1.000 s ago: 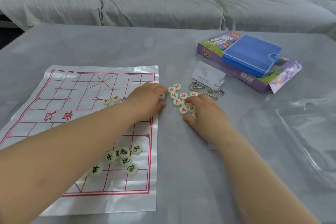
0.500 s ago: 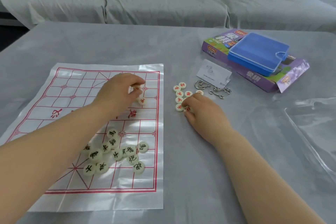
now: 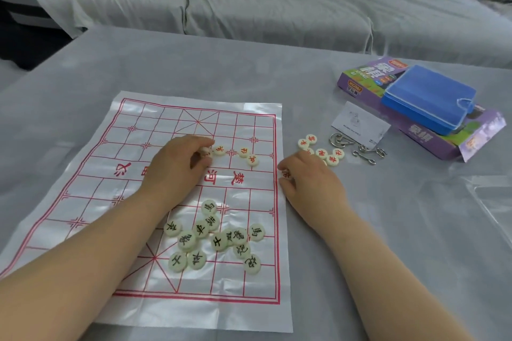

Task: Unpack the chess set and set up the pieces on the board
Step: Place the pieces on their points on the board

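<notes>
Right now, left hand (image 3: 180, 166) is mid-board, fingers curled, tips gripping a pale piece (image 3: 206, 152) whose face is mostly hidden. Right hand (image 3: 313, 180) sits at 3 o'clock of the board (image 3: 144, 130), just off its edge, thumb & forefinger pinching a red-lettered piece (image 3: 286, 173). Board = shiny sheet w/ red grid, flat on the table (image 3: 249, 75). Three loose red pcs (image 3: 243, 153) lie on it approx 1 o'clock of centre, nearest one just beside the left fingertips. Black pcs (image 3: 219, 241) are bunched at 5 o'clock, some touching. Spare red pcs (image 3: 322, 153) are on the table at 12 o'clock of right hand. Metal rings (image 3: 360, 148), white card (image 3: 360, 124), purple box (image 3: 357, 77) w/ blue case (image 3: 426, 97) on top: all 2 o'clock. Sofa (image 3: 249, 3) at 12.
</notes>
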Demonstrator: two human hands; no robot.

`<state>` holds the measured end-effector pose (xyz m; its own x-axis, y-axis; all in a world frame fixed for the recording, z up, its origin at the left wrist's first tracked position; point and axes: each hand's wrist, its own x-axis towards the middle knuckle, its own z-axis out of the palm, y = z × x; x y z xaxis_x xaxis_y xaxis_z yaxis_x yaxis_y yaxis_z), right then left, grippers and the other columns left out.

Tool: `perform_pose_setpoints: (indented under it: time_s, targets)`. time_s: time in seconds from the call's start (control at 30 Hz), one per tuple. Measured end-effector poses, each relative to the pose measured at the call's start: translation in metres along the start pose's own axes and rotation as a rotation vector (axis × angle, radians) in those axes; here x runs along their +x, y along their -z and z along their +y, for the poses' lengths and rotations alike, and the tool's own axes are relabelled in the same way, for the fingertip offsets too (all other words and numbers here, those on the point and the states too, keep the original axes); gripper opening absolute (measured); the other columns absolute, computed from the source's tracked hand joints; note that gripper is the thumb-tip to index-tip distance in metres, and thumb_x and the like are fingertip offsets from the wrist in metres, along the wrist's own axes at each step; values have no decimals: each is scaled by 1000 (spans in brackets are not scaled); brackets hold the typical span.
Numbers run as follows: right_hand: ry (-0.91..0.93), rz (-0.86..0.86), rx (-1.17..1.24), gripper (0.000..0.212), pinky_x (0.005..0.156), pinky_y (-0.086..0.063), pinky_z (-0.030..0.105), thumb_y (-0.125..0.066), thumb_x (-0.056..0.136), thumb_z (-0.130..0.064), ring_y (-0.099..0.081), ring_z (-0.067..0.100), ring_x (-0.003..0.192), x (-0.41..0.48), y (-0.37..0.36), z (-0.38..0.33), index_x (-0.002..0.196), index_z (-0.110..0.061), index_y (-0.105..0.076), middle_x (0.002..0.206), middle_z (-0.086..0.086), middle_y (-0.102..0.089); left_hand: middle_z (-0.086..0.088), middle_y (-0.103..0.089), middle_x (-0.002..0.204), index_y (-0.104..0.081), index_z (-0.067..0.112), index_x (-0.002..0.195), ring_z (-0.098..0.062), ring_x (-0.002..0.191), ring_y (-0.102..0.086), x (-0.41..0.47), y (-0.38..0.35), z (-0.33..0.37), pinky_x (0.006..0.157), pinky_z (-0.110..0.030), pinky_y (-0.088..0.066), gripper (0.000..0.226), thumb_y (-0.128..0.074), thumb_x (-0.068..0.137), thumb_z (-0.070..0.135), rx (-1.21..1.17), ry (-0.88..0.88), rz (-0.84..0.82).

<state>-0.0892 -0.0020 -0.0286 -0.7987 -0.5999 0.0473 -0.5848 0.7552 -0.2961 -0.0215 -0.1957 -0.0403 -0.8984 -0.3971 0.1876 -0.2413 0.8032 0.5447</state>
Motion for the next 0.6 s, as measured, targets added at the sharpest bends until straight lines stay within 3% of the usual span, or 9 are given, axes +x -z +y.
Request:
perform_pose_setpoints:
  time_s: [0.3,0.43,0.6]
  targets:
    - [-2,118,134,28,80,-35,20,-46,93,-22,-48,12,111,25,8,-19,120,-20,-52,122,-4,-51,-2,-58,119,-55,18,123,-17,107,-50,-1,1,-1,83,-16,-28,41,-63,83,21,-37,-24,-39]
    - [-3,6,129,33,88,-38,24,-50,91,-23,-46,14,114,35,3,-26,124,-19,-50,125,-1,-51,0,-56,122,-54,18,123,-16,113,-47,0,3,-1,87,-18,-28,47,-68,78,26,-42,-24,-58]
    - [-193,96,251,28,69,-24,13,-54,88,-19,-48,15,99,6,17,11,116,-18,-55,120,-1,-51,-1,-57,120,-56,17,120,-15,109,-47,1,3,-1,88,-19,-29,43,-68,79,21,-68,-32,-64]
